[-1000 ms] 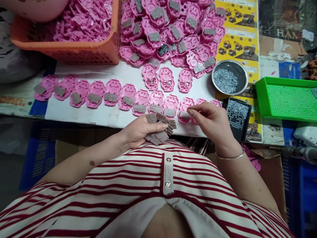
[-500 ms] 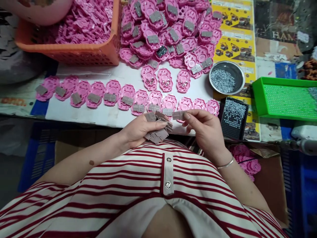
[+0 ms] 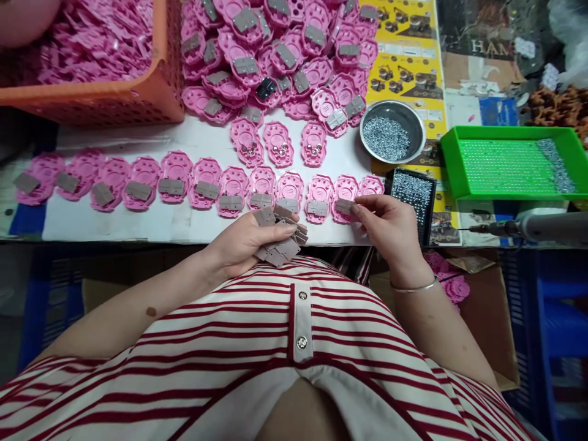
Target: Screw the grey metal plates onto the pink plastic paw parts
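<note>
My left hand (image 3: pixel 248 242) is closed around a bunch of flat grey plates (image 3: pixel 280 248), close to my striped shirt. Between thumb and fingertips of my right hand (image 3: pixel 390 223) is a single grey plate (image 3: pixel 345 206), lying over the lower part of a pink plastic shell (image 3: pixel 345 187). That shell belongs to a long row of pink shells (image 3: pixel 176 168), most with a grey plate across their lower part. At the right end of the row, the last pink shell (image 3: pixel 371 185) is partly hidden by my right hand.
A heap of pink shells (image 3: pixel 316 67) lies behind the row, beside an orange basket (image 3: pixel 163 73) of pink pieces. To the right are a metal bowl (image 3: pixel 416 113) of screws, a black tray (image 3: pixel 429 214), a green tray (image 3: pixel 478 190) and an electric screwdriver (image 3: pixel 551 226).
A grey plate now lies on the shell left of my right hand. My right hand has moved right with another plate, onto the following shell. The view has shifted to the right.
</note>
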Tool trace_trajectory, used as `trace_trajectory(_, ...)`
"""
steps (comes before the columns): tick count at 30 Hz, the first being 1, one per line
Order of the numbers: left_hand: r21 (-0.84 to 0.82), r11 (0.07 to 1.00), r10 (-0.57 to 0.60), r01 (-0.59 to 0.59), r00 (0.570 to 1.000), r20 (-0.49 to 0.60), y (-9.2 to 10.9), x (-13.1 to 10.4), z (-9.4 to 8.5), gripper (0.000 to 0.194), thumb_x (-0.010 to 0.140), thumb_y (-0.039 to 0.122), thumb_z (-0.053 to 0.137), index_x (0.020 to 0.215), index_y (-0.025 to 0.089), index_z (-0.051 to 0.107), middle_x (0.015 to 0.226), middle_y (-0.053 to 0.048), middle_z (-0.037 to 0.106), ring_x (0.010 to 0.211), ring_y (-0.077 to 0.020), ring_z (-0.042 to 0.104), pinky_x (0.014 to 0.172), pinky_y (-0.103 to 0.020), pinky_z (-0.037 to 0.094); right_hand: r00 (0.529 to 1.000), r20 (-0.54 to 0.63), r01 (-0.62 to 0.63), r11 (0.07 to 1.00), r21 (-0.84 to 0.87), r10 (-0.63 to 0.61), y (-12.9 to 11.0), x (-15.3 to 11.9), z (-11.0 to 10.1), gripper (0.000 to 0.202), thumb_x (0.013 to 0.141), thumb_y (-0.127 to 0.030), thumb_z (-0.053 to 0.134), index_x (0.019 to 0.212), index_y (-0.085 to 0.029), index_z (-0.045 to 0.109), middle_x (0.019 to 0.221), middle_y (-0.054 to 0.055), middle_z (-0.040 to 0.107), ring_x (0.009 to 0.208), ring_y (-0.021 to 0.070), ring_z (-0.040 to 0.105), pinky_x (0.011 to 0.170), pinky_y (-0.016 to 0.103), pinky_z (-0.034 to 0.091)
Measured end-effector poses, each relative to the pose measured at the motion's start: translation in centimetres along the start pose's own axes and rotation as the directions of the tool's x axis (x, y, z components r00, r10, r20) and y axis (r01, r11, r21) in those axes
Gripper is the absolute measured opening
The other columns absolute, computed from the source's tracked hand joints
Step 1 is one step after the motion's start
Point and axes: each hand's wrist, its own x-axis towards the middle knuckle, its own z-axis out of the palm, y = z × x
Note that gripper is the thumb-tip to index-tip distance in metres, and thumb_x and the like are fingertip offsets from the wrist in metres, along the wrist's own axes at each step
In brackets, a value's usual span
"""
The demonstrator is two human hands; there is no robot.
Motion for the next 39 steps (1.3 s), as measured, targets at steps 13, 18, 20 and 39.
trace_trajectory(13, 0.002, 0.998, 0.066, -0.066, 0.994, -0.091, 0.3, 0.1, 1.2, 0.020, 0.071, 0.019, 0.087, 0.087, 0.014, 0.075, 0.074, -0.002, 0.073, 0.059, -0.0139, 0.067, 0.048, -0.024, 0.059, 0.848, 0.505, 0.083, 0.980, 0.178, -0.164, -5.4, -2.9, 2.1, 0.038, 0.089, -0.052, 0.066, 0.097, -0.018, 0.078, 0.086, 0.006, 0.074, 0.076, 0.0132, 0.062, 0.067, 0.028, 0.045)
trace_trajectory(18, 0.021, 0.997, 0.081, -0.080, 0.993, -0.085, 0.1, 0.0, 0.8, 0.021, 0.073, 0.021, 0.086, 0.089, 0.014, 0.074, 0.074, -0.002, 0.073, 0.057, -0.0133, 0.066, 0.049, -0.023, 0.058, 0.843, 0.460, 0.259, 0.960, 0.106, -0.279, -5.6, -3.1, 3.2, 0.030, 0.094, -0.043, 0.059, 0.096, -0.019, 0.076, 0.085, 0.006, 0.072, 0.080, 0.0135, 0.061, 0.072, 0.029, 0.045)
trace_trajectory(20, 0.034, 0.996, 0.081, -0.079, 0.994, -0.073, 0.1, 0.0, 0.7, 0.023, 0.073, 0.023, 0.087, 0.090, 0.015, 0.074, 0.074, -0.002, 0.073, 0.056, -0.0134, 0.065, 0.050, -0.024, 0.057, 0.838, 0.455, 0.287, 0.953, 0.099, -0.300, -5.6, -3.2, 3.5, 0.026, 0.095, -0.037, 0.057, 0.088, -0.019, 0.074, 0.078, 0.005, 0.068, 0.076, 0.0126, 0.059, 0.070, 0.028, 0.044)
trace_trajectory(39, 0.027, 0.997, 0.079, -0.077, 0.994, -0.078, 0.1, 0.3, 1.2, 0.024, 0.070, 0.023, 0.090, 0.085, 0.014, 0.074, 0.070, 0.000, 0.072, 0.057, -0.0127, 0.065, 0.052, -0.024, 0.058, 0.983, 0.170, -0.006, 0.919, 0.395, -0.067, -4.6, -4.2, 4.5, 0.035, 0.083, -0.054, 0.073, 0.091, -0.020, 0.075, 0.079, 0.002, 0.072, 0.062, 0.0098, 0.059, 0.055, 0.025, 0.050)
